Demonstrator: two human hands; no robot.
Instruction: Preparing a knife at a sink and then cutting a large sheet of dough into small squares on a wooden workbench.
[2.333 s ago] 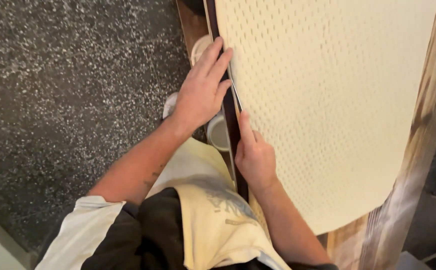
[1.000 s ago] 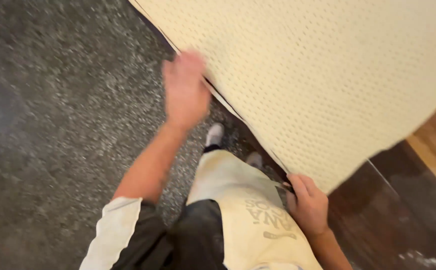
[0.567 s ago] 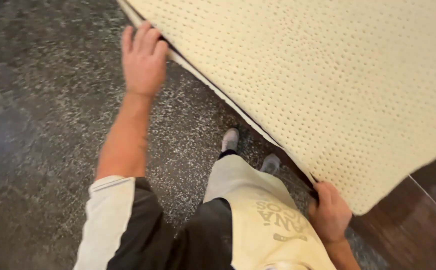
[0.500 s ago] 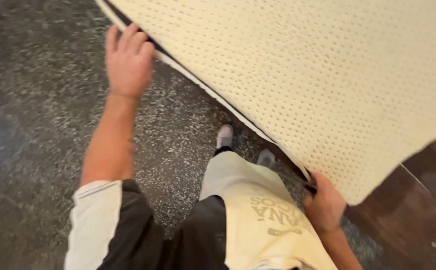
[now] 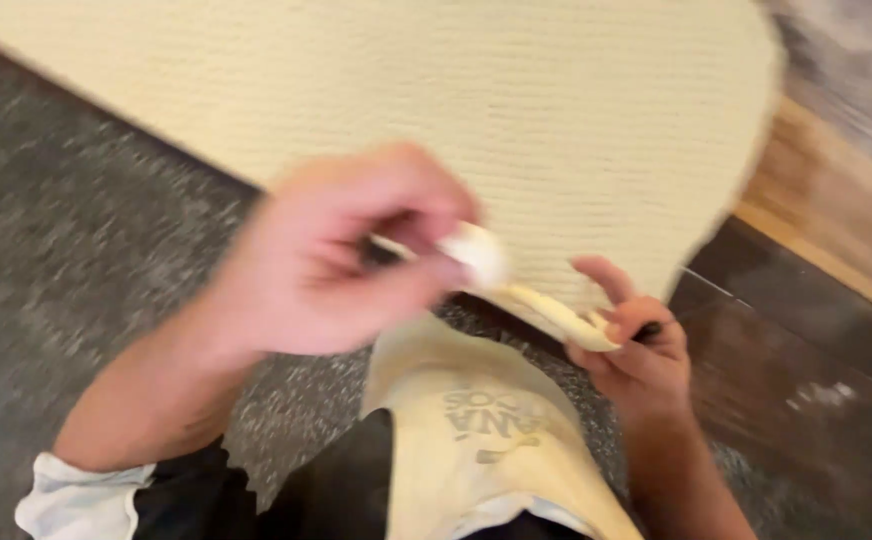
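Cream perforated sheet (image 5: 436, 110): over speckled floor (image 5: 66, 250).
Left hand (image 5: 326, 265): blurred, pinching sheet edge.
Right hand (image 5: 631, 345): gripping lower edge.

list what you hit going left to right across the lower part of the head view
white sleeve cuff → left hand → cream apron → right hand gripping the corner of the cream perforated mat → dark glossy floor
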